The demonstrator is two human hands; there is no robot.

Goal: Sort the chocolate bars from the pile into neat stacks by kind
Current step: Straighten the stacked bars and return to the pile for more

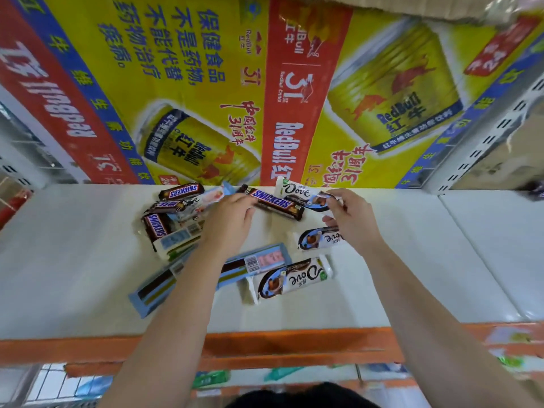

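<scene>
On the white shelf (382, 275), the left hand (232, 219) pinched a brown Snickers bar (276, 201), its long axis slanting right and toward the person. The right hand (350, 219) gripped a white Dove bar (306, 194) just right of it. Four Snickers showed, three left of that bar; three white Dove wrappers were legible.

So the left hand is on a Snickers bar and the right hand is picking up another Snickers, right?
Not quite. The left hand is on a Snickers bar, but the head view shows the right hand holding a white Dove bar, not a Snickers.
</scene>
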